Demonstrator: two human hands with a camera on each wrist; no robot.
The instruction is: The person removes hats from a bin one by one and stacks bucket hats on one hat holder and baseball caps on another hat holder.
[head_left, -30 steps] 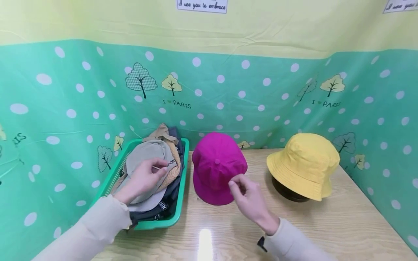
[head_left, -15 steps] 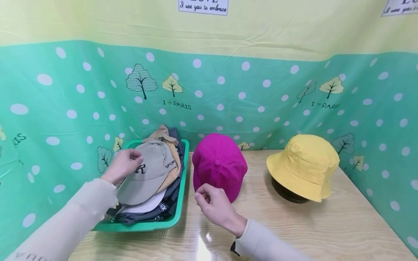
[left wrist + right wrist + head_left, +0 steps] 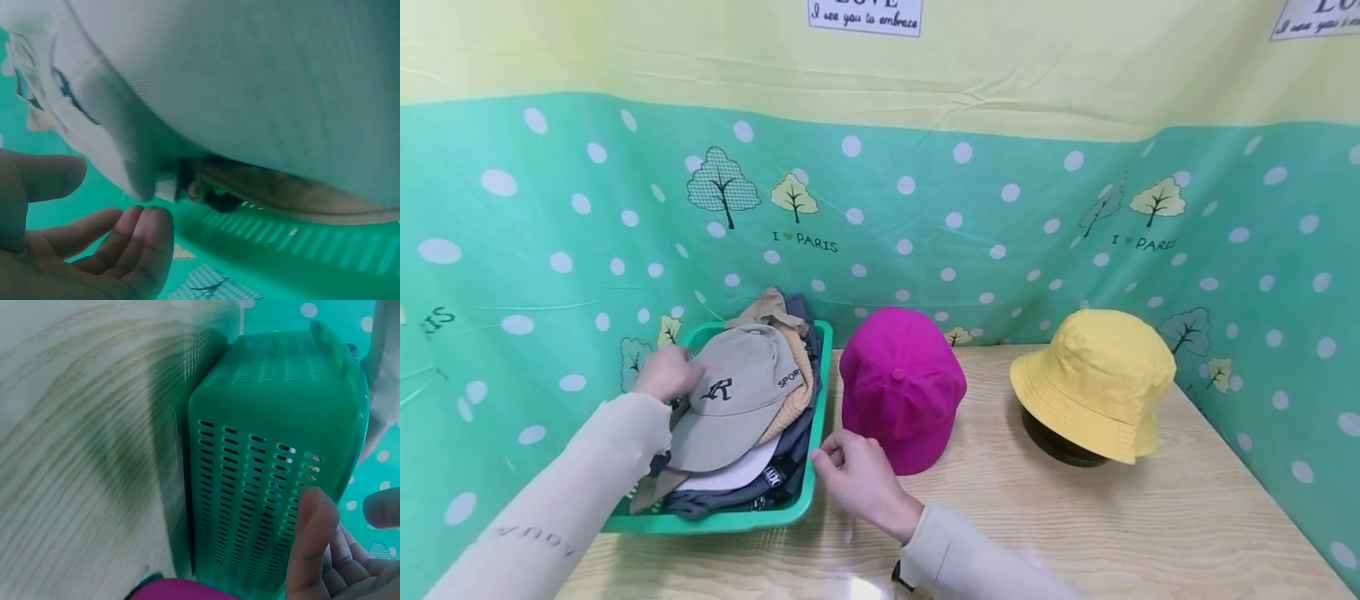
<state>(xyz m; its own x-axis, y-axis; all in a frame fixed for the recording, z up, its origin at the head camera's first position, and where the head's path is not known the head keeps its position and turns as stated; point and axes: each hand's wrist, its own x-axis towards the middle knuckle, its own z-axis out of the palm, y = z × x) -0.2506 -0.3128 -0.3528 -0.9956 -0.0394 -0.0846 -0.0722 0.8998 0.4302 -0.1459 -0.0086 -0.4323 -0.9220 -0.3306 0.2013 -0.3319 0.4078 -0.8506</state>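
Observation:
A green slotted basket holds a pile of caps and hats, with a grey baseball cap on top. At the basket's left side my left hand is beside the grey cap. In the left wrist view its thumb and fingers stand apart with nothing between them, close to the cap. Just outside the basket's right rim is my right hand. The right wrist view has its index finger in front of the slotted wall and the thumb apart. Whether either hand touches the basket I cannot tell.
A magenta cap sits on the wooden table right of the basket. Farther right, a yellow bucket hat rests tilted on a dark round stand. A dotted green curtain hangs behind and along both sides.
My left hand has moved left off the grey cap's top, to the basket's left side. My right hand has travelled left from the magenta cap to the basket's right rim.

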